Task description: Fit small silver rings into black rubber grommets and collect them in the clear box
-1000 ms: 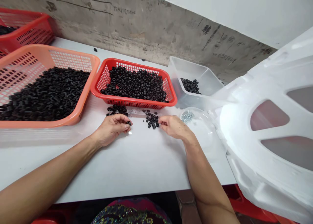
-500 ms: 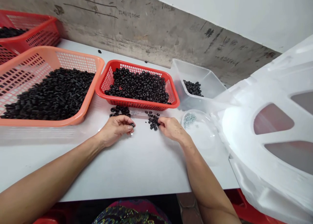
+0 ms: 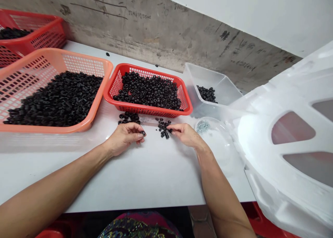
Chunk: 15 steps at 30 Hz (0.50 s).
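Observation:
Between the thumb and fingers of my left hand (image 3: 128, 136) is a small round black part (image 3: 143, 133). My right hand (image 3: 185, 134) has its thumb and forefinger together at the right side of a small pile of black pieces (image 3: 163, 127); whether a piece is between the fingertips is too small to tell. Behind my left hand lies a group of black rings (image 3: 128, 117) on the white table (image 3: 145, 175). A red basket (image 3: 145, 109) full of black round parts stands just beyond both hands.
An orange basket (image 3: 87, 121) of black parts stands at the left, another red basket (image 3: 49, 31) behind it. Right of centre are a clear bin (image 3: 221, 80) and a round tray with small silvery pieces (image 3: 203, 126). A large white plastic object (image 3: 257, 137) leans over the right side.
The view has shifted slightly. My right hand has drawn a little to the right, its fingers more stretched toward the small pile. My left hand keeps its hold on the round part.

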{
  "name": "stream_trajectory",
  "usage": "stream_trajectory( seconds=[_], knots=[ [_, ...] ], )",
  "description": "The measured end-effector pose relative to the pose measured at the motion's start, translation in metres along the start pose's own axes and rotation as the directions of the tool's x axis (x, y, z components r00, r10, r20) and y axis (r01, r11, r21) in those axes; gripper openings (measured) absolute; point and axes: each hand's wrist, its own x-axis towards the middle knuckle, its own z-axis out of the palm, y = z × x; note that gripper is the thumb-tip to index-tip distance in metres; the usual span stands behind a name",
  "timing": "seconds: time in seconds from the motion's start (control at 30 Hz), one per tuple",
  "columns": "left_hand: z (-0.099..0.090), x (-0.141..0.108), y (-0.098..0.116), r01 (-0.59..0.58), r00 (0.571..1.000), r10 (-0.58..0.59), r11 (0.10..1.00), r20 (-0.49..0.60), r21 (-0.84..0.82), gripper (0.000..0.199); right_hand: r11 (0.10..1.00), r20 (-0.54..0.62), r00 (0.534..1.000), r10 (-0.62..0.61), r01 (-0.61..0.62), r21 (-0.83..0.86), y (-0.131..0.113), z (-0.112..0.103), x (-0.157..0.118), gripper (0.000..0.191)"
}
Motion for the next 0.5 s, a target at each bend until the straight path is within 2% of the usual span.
stream_trajectory(
  seconds=[0.1, 0.27, 0.4, 0.5],
  knots=[
    [-0.001, 0.000, -0.001, -0.010, 1.000, 0.010, 1.000, 0.002, 0.003, 0.020, 0.999, -0.019, 0.999, 0.032, -0.031, 0.036, -0.002, -0.004, -0.002, 0.035],
    [0.001, -0.001, -0.002, -0.008, 1.000, 0.008, 1.000, -0.029, -0.012, 0.023, 0.994, -0.082, 0.996, 0.042, -0.034, 0.100, -0.016, -0.009, -0.005, 0.019],
    [0.007, -0.004, -0.004, -0.018, 0.998, 0.016, 0.999, -0.053, -0.034, 0.027, 0.961, -0.087, 0.996, 0.033, -0.008, 0.275, -0.027, -0.006, -0.008, 0.015],
    [0.009, -0.006, -0.007, -0.008, 1.000, 0.007, 0.999, -0.023, -0.034, 0.026, 0.919, -0.105, 0.994, 0.012, 0.031, 0.394, -0.032, -0.001, -0.010, 0.014]
  ],
)
